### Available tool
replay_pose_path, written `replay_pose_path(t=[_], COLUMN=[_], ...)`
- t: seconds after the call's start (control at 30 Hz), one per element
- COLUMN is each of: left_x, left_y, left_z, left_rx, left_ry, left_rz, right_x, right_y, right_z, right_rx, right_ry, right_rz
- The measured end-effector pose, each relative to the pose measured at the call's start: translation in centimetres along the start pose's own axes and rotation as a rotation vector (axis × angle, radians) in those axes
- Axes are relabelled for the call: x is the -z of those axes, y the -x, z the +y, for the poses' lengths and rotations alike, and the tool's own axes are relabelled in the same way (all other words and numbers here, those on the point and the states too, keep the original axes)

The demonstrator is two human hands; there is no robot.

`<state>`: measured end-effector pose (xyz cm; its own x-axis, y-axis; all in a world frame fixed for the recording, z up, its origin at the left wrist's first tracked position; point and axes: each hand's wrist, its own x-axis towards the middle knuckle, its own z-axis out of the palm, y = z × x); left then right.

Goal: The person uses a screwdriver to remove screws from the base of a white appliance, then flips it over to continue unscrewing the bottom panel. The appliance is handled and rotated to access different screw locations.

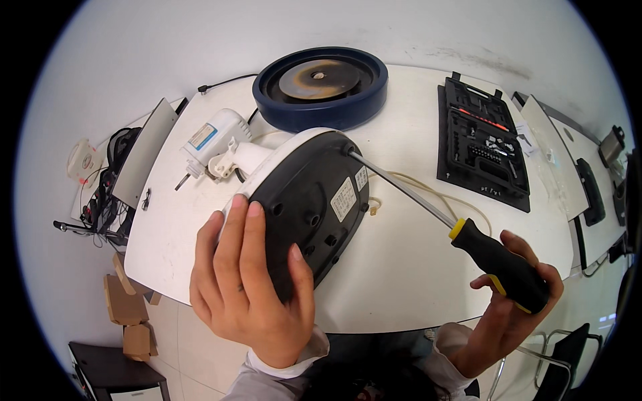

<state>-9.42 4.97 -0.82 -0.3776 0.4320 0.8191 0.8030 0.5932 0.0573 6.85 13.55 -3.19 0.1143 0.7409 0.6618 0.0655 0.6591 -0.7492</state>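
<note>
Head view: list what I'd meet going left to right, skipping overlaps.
Brown cardboard box, white plastic motor housing, black oval base underside, black-and-yellow screwdriver handle, grey metal kettle-like vessel.

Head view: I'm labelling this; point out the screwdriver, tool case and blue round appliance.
Screwdriver (481, 248): head view, handle.
Tool case (443, 140): head view, left rim.
Blue round appliance (315, 116): head view, outer wall.

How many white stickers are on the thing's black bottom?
2: a bigger sticker toward the right edge, and a smaller sticker to its upper right. The left hand covers part of the black bottom, so others may be hidden.
</note>
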Motion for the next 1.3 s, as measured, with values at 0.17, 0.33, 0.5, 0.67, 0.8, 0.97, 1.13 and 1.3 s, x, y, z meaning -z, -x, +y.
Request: replay_pose_path(t=[0.17,0.33,0.5,0.67,0.8,0.97,1.13,1.3], left_x=[-0.2,-0.1,-0.1,-0.1,0.4,-0.5,-0.3,-0.2], left_y=[0.0,0.0,0.1,-0.1,-0.4,-0.1,-0.2,-0.1], left_z=[0.1,0.0,0.0,0.4,-0.1,0.6,0.6,0.4], left_rx=[0.003,0.0,0.011,-0.006,-0.03,-0.042,-0.045,-0.034], left_ry=[0.01,-0.003,-0.006,-0.001,-0.024,-0.064,-0.059,-0.066], left_rz=[0.001,0.003,0.001,0.013,0.061,0.058,0.079,0.086], right_x=[1.6,1.0,1.0,1.0,0.7,1.7,1.7,1.6], right_y=[0.2,0.8,1.1,1.9,2.5,2.2,2.2,1.5], right_z=[0.7,0.2,0.6,1.0,0.7,1.9,2.1,3.1], right_rx=[0.039,-0.086,-0.171,-0.151,-0.199,-0.34,-0.33,-0.28], right_ry=[-0.033,0.02,-0.002,-0.154,-0.162,-0.11,-0.176,-0.216], right_rz=[-0.104,0.022,0.009,-0.029,-0.103,-0.141,-0.138,-0.152])
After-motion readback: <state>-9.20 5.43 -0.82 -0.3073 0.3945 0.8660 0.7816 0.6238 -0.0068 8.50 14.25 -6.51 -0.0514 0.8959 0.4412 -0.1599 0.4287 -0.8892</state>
